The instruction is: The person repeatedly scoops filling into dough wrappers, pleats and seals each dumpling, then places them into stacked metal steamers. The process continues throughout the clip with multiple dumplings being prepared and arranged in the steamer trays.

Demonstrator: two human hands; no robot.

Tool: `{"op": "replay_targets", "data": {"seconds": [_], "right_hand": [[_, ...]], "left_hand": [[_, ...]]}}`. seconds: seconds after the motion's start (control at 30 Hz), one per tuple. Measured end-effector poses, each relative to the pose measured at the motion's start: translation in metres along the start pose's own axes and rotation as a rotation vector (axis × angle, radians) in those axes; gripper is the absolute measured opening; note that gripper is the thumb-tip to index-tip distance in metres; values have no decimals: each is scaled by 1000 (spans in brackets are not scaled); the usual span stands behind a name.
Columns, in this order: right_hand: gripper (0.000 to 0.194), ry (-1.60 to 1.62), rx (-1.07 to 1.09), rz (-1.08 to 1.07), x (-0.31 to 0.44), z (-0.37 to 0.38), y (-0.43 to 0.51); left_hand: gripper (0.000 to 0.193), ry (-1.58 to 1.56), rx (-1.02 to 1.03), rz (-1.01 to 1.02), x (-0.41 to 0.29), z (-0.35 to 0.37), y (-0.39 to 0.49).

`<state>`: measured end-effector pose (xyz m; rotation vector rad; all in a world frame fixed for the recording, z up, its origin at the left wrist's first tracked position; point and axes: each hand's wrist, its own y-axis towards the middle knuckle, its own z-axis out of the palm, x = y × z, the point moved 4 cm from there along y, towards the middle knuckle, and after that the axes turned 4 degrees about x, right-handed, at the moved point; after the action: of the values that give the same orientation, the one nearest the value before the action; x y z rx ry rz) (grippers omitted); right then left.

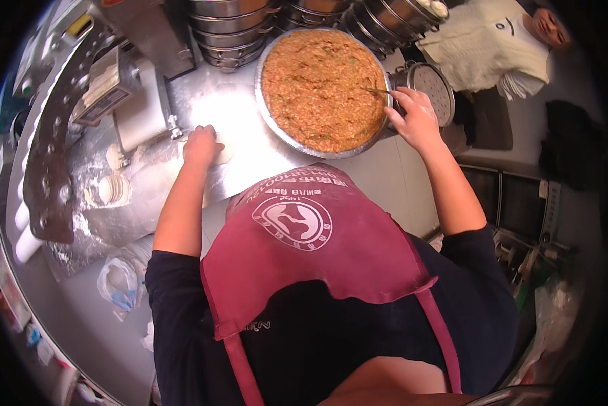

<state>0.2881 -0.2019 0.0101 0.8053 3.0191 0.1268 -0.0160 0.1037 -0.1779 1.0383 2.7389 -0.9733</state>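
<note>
My right hand (414,117) pinches a thin utensil (375,90) at the right rim of a large round metal basin. Its far end meets the orange-brown minced filling (324,91), which fills the basin (296,145) almost to the rim. On the metal worktable, my left hand (201,144) rests over a flat round dough wrapper (225,149) that shows on both sides of it. The fingers are bent down, and their tips are hidden, so a grip on the dough cannot be made out.
Stacked metal steamers (228,25) stand behind the basin. A perforated steamer tray (432,94) is at its right. Several dough rounds (114,190) lie stacked on the floured worktable (151,213), near a machine with a white board (144,106). Another person (466,45) is at upper right.
</note>
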Motion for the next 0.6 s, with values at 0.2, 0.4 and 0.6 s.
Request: {"op": "replay_targets", "data": {"seconds": [0.2, 0.4, 0.6], "right_hand": [[36, -110, 77, 113, 2, -3, 2], [31, -144, 59, 143, 4, 0, 0], [12, -251, 139, 116, -1, 14, 16]], "left_hand": [[41, 96, -36, 108, 0, -1, 5], [41, 63, -26, 100, 7, 5, 14], [37, 22, -16, 284, -1, 2, 17]]}}
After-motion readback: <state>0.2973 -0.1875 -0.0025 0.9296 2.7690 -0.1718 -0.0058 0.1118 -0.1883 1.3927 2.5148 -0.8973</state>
